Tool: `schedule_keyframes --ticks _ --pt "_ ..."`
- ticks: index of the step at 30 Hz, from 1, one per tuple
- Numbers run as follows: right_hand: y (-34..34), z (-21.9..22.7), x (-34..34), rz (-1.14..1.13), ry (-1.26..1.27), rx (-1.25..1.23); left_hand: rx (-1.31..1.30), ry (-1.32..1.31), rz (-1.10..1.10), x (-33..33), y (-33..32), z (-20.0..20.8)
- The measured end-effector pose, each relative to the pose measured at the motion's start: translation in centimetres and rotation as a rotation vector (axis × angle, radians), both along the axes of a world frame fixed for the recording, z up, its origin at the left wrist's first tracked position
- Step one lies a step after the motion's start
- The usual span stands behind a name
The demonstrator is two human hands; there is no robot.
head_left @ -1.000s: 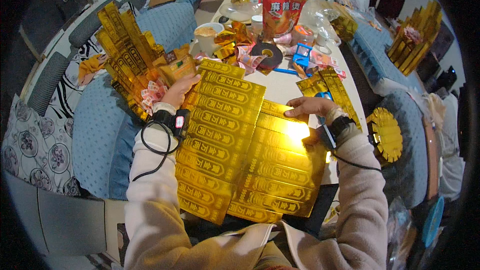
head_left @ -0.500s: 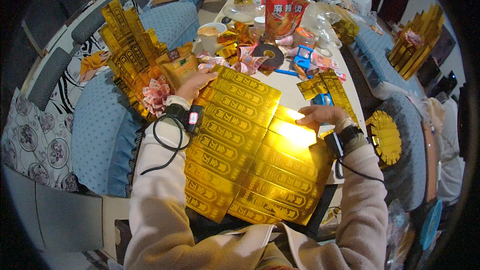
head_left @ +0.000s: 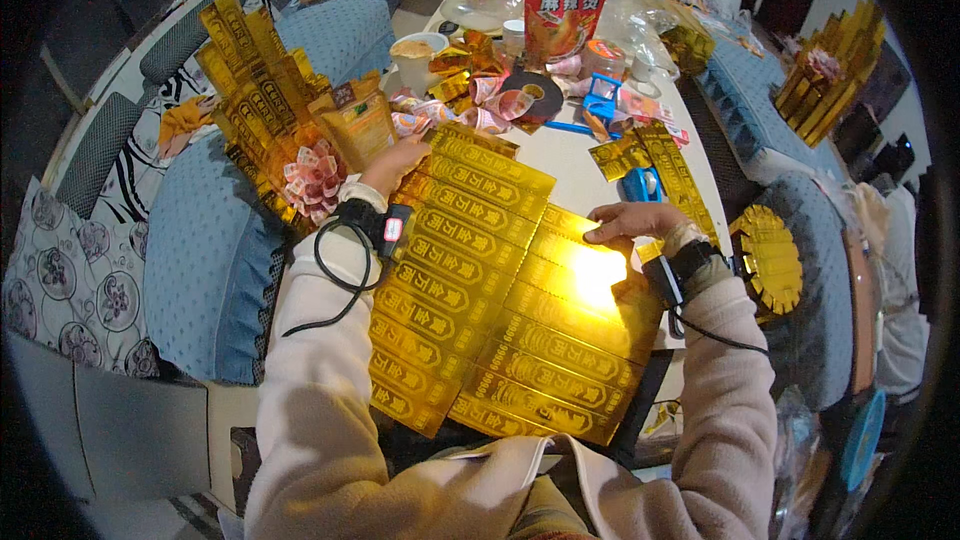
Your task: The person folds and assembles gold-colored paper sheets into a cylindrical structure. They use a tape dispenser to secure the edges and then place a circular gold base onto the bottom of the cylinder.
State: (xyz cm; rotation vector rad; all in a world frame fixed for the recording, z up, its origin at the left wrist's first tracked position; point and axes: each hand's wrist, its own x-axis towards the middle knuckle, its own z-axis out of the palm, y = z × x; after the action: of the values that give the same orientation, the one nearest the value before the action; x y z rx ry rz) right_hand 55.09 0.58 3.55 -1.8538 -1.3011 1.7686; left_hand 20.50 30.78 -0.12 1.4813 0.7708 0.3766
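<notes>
Two embossed gold foil paper sheets, divided into strips, lie side by side and partly overlapping in front of my body. My left hand (head_left: 395,162) is closed on the upper left edge of the left gold sheet (head_left: 455,260). The right gold sheet (head_left: 555,355) sits a little lower, with my right hand (head_left: 630,224) pinching its upper right edge, thumb on top. A bright glare covers the paper beside the right thumb. Just beyond that hand are a blue tape holder (head_left: 640,184) and loose gold strips (head_left: 675,175).
On the table (head_left: 590,165) are a brown tape roll (head_left: 540,90), a blue tape dispenser (head_left: 601,100), a white tub (head_left: 417,65) and a red pouch (head_left: 562,25). A gold paper stack (head_left: 255,90) with a pink flower stands left; a round gold piece (head_left: 775,260) sits right.
Both hands keep their grip while the sheets shift slightly up and left in view. The glare on the right sheet has moved lower. More gold paper shows behind the left sheet's top edge.
</notes>
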Motion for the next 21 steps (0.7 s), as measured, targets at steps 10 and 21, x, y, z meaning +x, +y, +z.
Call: schedule_keyframes --ticks 10,21 --pt "0.1 -0.5 -0.5 -0.041 -0.342 0.192 0.458 0.127 0.171 -6.7 -5.7 1.8" --pt "1.6 -2.8 -1.0 -0.131 -0.268 0.344 0.569 0.251 0.587 -24.4 -22.0 1.3"
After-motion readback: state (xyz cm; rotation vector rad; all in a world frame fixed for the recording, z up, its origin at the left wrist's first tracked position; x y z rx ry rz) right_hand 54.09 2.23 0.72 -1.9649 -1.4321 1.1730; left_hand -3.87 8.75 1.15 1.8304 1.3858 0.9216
